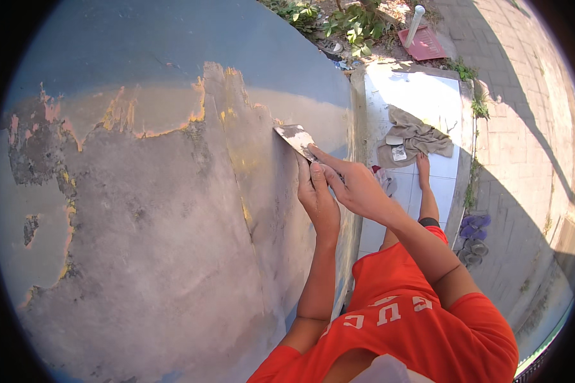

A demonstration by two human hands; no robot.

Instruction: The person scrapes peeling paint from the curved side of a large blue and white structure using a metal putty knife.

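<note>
Partly covered: 1 scraper (294,138) | left hand (321,203), right hand (364,191) over handle

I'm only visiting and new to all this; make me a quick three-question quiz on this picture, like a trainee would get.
1. True or false: the left hand and the right hand are both on the flat scraper with a whitish, stained blade.
2. What lies crumpled on the white tiled floor?
A) a blue plastic bucket
B) a grey-brown cloth
C) a coiled yellow rope
3. Which is nearer the picture's top: the red dustpan with a white handle or the purple slippers?

Key: 1. True. 2. B. 3. The dustpan.
</note>
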